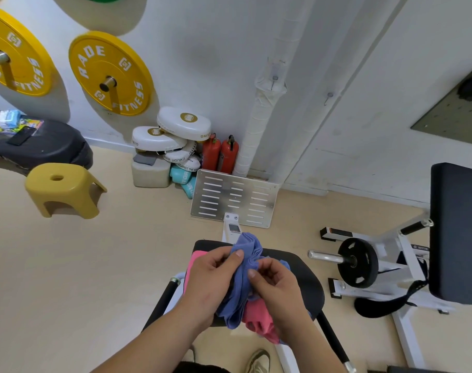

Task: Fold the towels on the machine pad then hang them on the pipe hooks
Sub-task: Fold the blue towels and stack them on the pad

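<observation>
Left grip (210, 278) and right grip (278, 288) pinch the blue towel (249, 247), soft and limp, likely best taken by its corners.

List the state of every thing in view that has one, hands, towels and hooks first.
left hand, pinching the blue towel.
right hand, pinching the blue towel.
blue towel, bunched, unfolded, held over the machine pad.
pink towel, crumpled on the machine pad, partly under the blue towel.
pipe hooks, bare, nothing hung.
yellow stool, upright on the floor.
fire extinguishers, upright beside the pipe.
</observation>
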`<state>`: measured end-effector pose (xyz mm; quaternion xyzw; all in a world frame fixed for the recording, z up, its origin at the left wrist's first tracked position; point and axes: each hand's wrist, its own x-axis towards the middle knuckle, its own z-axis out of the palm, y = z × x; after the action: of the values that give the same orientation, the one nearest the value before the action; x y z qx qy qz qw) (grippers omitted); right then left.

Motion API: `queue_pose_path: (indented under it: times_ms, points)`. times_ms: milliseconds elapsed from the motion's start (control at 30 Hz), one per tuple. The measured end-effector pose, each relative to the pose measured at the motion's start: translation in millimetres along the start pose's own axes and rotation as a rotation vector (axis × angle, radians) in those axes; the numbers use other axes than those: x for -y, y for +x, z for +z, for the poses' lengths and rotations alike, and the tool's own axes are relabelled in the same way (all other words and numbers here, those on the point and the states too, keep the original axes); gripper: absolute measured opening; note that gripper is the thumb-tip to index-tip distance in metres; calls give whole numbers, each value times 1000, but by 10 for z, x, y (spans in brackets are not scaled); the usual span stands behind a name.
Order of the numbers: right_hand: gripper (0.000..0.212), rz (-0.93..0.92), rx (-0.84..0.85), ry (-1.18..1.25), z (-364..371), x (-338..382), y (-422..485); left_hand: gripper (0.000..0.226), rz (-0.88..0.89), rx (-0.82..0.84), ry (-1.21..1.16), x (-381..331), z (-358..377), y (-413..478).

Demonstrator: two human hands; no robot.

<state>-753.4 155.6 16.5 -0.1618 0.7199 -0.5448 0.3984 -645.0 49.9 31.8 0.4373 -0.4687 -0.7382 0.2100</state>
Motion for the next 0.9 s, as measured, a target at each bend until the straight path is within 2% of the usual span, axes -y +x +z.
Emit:
queue_pose_path:
  times_ms: [200, 300, 400, 467, 533, 633, 700, 767, 833, 900]
  points:
    - [14, 51, -147, 89, -66, 49, 76, 18, 162, -107, 219, 38, -156, 85]
    - [11, 31, -84, 125, 17, 111, 58, 14, 251, -56, 365, 118, -85, 17]
    - [12, 54, -21, 230, 147, 67, 28, 13, 289, 35, 385, 195, 6, -66]
    - [19, 73, 0, 293, 156, 33, 16, 15, 256, 70, 390, 194, 5, -90]
    - [31, 74, -7, 293, 120, -9, 29, 28, 176, 149, 318, 170, -16, -129]
    - [26, 106, -45, 298, 84, -126, 94, 52, 60, 246, 223, 204, -77, -129]
    - [24, 147, -55, 311, 49, -203, 177, 51, 22, 193, 199, 233, -150, -67]
    - [22, 211, -4, 338, 7, -226, 243, 47, 40, 36, 261, 264, -278, 41]
    - [24, 298, 55, 421, -22, -213, 294, 64, 2, -44, 350, 295, -431, 148]
    - [28, 378, 130, 551, -37, -169, 330, 82, -154, 27, 283, 331, -584, 244]
